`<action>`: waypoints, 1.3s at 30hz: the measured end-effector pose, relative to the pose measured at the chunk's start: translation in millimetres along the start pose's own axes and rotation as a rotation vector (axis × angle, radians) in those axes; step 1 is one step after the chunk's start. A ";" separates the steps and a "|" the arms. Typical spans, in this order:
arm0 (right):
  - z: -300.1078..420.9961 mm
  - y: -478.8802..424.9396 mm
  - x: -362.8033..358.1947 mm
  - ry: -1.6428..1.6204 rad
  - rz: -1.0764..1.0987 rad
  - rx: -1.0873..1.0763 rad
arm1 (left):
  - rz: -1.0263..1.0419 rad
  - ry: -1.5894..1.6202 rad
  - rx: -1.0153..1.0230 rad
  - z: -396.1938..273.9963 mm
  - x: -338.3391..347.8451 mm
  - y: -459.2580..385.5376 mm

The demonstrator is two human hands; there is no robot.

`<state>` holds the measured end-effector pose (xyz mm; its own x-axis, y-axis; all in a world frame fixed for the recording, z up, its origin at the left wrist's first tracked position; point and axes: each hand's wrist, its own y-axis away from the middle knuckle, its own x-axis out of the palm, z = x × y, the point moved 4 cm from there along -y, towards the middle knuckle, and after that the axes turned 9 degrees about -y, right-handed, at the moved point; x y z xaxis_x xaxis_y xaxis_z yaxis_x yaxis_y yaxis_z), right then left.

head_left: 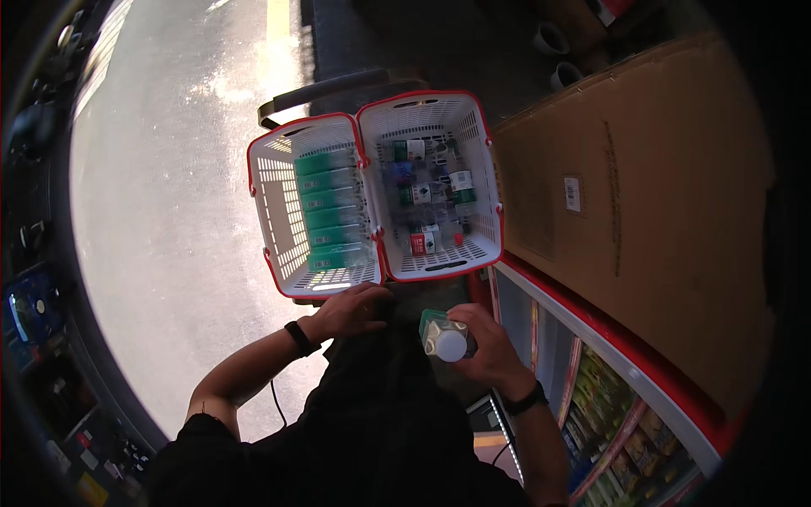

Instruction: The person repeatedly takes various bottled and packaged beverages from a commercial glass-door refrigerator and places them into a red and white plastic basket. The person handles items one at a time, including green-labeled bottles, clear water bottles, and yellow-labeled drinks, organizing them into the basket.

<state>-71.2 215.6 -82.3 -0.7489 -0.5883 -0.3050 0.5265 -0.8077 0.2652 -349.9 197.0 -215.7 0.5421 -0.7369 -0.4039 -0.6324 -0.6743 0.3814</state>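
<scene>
My right hand [488,345] grips a clear bottle [451,345] with a white cap and green label, held upright in front of my body. My left hand [352,310] rests near the lower rim of the left white plastic basket [279,209], its fingers apart; whether it touches the rim I cannot tell. In that basket several green-labelled bottles [326,199] lie side by side in a column. Against it stands a second white plastic basket [478,250] with a red rim, holding several loose clear bottles [461,184] with green, blue or red labels.
A dark handle [323,92] rises beyond the baskets. On the right lies a large cardboard box [652,165] above a red-and-white edged shelf unit [608,342] stocked with packaged goods [595,386]. Sunlit pavement [158,209] stretches on the left, with dark cluttered items along its far edge.
</scene>
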 end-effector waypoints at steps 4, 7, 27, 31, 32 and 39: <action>7.5 -33.8 28.5 -0.036 0.086 -0.033 | -0.056 0.101 -0.013 -53.3 -12.9 9.6; 7.0 -54.5 49.1 -0.127 0.147 -0.096 | -0.183 -0.003 0.024 -48.4 -16.6 13.3; -35.9 45.9 22.6 -0.218 -0.125 0.435 | 0.060 -0.739 -0.677 240.7 -26.7 -64.5; -39.3 66.0 24.8 -0.269 -0.230 0.463 | 0.119 -0.679 -0.623 256.9 -5.5 -71.5; -40.6 70.3 25.9 -0.266 -0.246 0.460 | 0.158 -0.656 -0.622 257.4 -3.7 -71.6; -32.0 100.4 19.7 -0.227 -0.322 0.431 | 0.035 -0.517 -0.601 210.6 -10.5 -57.6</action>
<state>-20.2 121.7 -91.0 -0.9368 -0.2543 -0.2404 0.0826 -0.8283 0.5541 -435.7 253.8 -408.6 0.1087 -0.7415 -0.6621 -0.1576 -0.6704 0.7250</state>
